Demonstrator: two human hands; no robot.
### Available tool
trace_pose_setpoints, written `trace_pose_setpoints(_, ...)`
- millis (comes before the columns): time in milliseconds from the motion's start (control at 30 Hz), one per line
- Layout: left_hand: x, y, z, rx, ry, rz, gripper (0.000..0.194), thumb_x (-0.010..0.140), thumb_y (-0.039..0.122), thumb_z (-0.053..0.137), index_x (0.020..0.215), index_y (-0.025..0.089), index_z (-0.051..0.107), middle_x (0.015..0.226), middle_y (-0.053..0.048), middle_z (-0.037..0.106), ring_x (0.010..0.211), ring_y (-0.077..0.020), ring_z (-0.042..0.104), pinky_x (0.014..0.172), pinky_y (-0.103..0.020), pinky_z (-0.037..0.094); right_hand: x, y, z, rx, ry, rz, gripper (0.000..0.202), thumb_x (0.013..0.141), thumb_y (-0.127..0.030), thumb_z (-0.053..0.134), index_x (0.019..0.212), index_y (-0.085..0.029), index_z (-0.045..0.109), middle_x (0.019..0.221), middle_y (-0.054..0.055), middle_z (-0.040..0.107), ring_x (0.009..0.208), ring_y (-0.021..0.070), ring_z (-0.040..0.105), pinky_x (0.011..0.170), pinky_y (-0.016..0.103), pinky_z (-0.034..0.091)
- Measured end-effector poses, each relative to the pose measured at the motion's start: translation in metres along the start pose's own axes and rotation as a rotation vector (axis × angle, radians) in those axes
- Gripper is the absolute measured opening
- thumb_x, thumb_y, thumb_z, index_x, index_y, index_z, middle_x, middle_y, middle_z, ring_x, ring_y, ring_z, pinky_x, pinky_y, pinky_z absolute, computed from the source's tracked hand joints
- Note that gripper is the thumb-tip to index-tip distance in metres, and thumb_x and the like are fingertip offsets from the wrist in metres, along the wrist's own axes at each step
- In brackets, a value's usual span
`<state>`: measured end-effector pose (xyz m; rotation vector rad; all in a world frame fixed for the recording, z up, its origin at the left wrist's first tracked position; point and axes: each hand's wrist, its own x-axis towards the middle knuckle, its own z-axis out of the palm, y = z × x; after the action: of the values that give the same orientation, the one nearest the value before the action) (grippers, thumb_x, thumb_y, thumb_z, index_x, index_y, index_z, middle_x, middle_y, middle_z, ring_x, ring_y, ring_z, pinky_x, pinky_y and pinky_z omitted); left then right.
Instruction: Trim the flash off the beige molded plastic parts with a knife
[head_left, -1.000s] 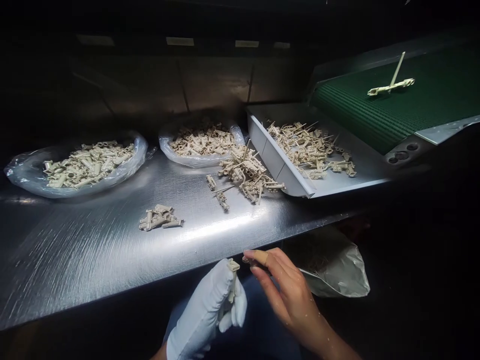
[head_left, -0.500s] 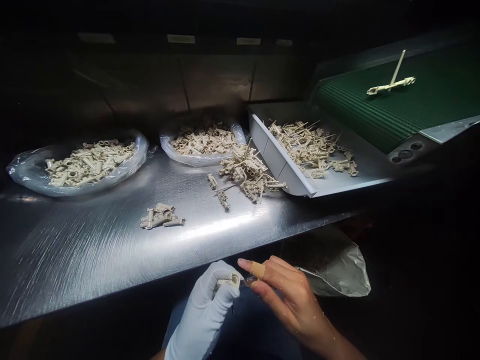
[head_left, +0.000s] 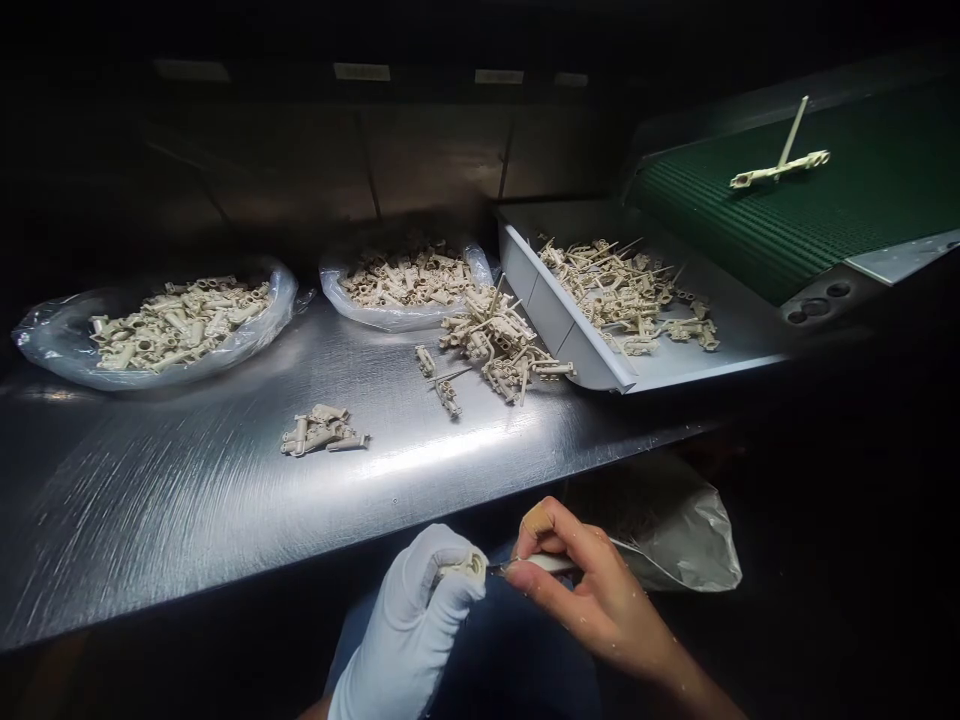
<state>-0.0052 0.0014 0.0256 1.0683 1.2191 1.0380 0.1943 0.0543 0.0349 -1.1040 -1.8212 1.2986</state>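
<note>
My left hand point(head_left: 412, 615), in a white glove, is closed around a cream plastic part point(head_left: 463, 568) with a round opening facing right. Bare except for a tan bandage on the index finger, my right hand point(head_left: 592, 590) pinches a small knife point(head_left: 551, 563) with a pale handle. Its thin metal blade reaches the right edge of the part; whether it touches cannot be made out. Both hands are below the front edge of the metal table point(head_left: 225, 520). A small group of similar cream parts point(head_left: 324, 430) lies on the table.
Two clear plastic bags point(head_left: 56, 340) point(head_left: 390, 318) hold many cream parts. Parts with stems are heaped point(head_left: 499, 345) beside a grey tray point(head_left: 562, 310) holding more. A green conveyor belt point(head_left: 847, 210) at right carries one stemmed piece point(head_left: 780, 170). A silvery bag point(head_left: 690, 530) sits below the table.
My right index finger has bent from nearly straight to curled around the knife, whose handle now shows. The left hand and the part have shifted slightly right.
</note>
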Motion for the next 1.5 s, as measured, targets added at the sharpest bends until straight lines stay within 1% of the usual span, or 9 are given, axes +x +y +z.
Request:
trace_pose_setpoints(100, 0.000, 0.000, -0.001, 0.039, -0.012, 0.019, 0.042, 0.101, 0.055, 0.056, 0.077, 0.022, 0.056, 0.073, 0.003, 0.049, 0.067, -0.0156, 0.046, 0.066, -0.027, 0.042, 0.000, 0.002, 0.000, -0.002, -0.007, 0.007, 0.020, 0.096, -0.037, 0.068, 0.086, -0.022, 0.061, 0.077, -0.002, 0.062, 0.067, 0.0123, 0.062, 0.057, 0.021, 0.045)
trace_pose_setpoints(233, -0.001, 0.001, -0.002, 0.122, -0.007, 0.008, 0.040, 0.104, 0.052, 0.053, 0.078, 0.022, 0.058, 0.075, 0.002, 0.051, 0.070, -0.0163, 0.050, 0.068, -0.028, 0.044, -0.001, 0.003, 0.002, -0.055, 0.035, -0.025, 0.022, 0.097, -0.040, 0.068, 0.087, -0.022, 0.061, 0.079, -0.002, 0.063, 0.066, 0.0119, 0.063, 0.052, 0.019, 0.044)
trace_pose_setpoints(333, 0.000, 0.001, -0.002, 0.179, -0.016, 0.031, 0.038, 0.106, 0.049, 0.050, 0.080, 0.022, 0.058, 0.076, 0.001, 0.054, 0.071, -0.0166, 0.053, 0.069, -0.027, 0.046, -0.001, 0.003, 0.003, -0.092, 0.069, -0.067, 0.021, 0.098, -0.038, 0.068, 0.086, -0.022, 0.061, 0.077, -0.003, 0.063, 0.065, 0.0109, 0.063, 0.056, 0.018, 0.048)
trace_pose_setpoints(567, 0.004, -0.001, -0.004, 0.390, 0.014, 0.282, 0.025, 0.105, 0.033, 0.054, 0.084, 0.024, 0.063, 0.077, 0.001, 0.060, 0.070, -0.0162, 0.057, 0.070, -0.026, 0.048, -0.002, 0.006, 0.008, -0.126, 0.139, -0.114, 0.019, 0.098, -0.035, 0.070, 0.087, -0.022, 0.061, 0.076, -0.003, 0.065, 0.065, 0.0109, 0.065, 0.062, 0.017, 0.055)
trace_pose_setpoints(767, -0.003, -0.003, 0.002, 0.210, 0.071, 0.118, 0.036, 0.108, 0.043, 0.047, 0.081, 0.023, 0.061, 0.078, 0.001, 0.056, 0.070, -0.0166, 0.055, 0.068, -0.026, 0.047, -0.004, 0.016, 0.017, -0.028, 0.204, -0.245, 0.014, 0.096, -0.032, 0.073, 0.091, -0.022, 0.063, 0.079, -0.001, 0.067, 0.066, 0.0129, 0.068, 0.060, 0.019, 0.059)
trace_pose_setpoints(933, -0.004, 0.001, 0.004, 0.146, 0.046, 0.083, 0.040, 0.106, 0.050, 0.050, 0.080, 0.022, 0.062, 0.078, 0.001, 0.057, 0.071, -0.0164, 0.055, 0.068, -0.027, 0.047, -0.006, 0.022, 0.021, -0.041, 0.255, -0.346, 0.013, 0.094, -0.023, 0.075, 0.097, -0.024, 0.062, 0.079, 0.000, 0.067, 0.066, 0.0141, 0.068, 0.058, 0.021, 0.059)
trace_pose_setpoints(1133, -0.005, 0.004, 0.009, 0.086, 0.137, 0.028, 0.042, 0.103, 0.056, 0.053, 0.081, 0.022, 0.066, 0.079, 0.000, 0.059, 0.072, -0.0171, 0.055, 0.068, -0.027, 0.046, -0.004, 0.022, 0.023, -0.016, 0.272, -0.372, 0.014, 0.093, -0.020, 0.076, 0.097, -0.023, 0.063, 0.078, 0.000, 0.068, 0.065, 0.0136, 0.068, 0.057, 0.021, 0.060)
trace_pose_setpoints(1367, -0.006, -0.001, 0.008, 0.106, 0.112, 0.034, 0.041, 0.103, 0.054, 0.052, 0.082, 0.022, 0.066, 0.078, 0.000, 0.058, 0.071, -0.0172, 0.055, 0.068, -0.028, 0.045, -0.005, 0.020, 0.023, -0.062, 0.285, -0.358, 0.013, 0.096, -0.027, 0.074, 0.093, -0.022, 0.063, 0.076, 0.001, 0.069, 0.064, 0.0144, 0.069, 0.055, 0.022, 0.060)
trace_pose_setpoints(1500, -0.005, -0.006, 0.004, 0.180, 0.075, 0.069, 0.037, 0.105, 0.048, 0.051, 0.082, 0.022, 0.064, 0.078, 0.000, 0.057, 0.071, -0.0177, 0.056, 0.069, -0.028, 0.045, -0.006, 0.018, 0.022, -0.064, 0.262, -0.302, 0.012, 0.098, -0.030, 0.072, 0.093, -0.022, 0.064, 0.078, 0.001, 0.069, 0.066, 0.0137, 0.070, 0.059, 0.021, 0.062)
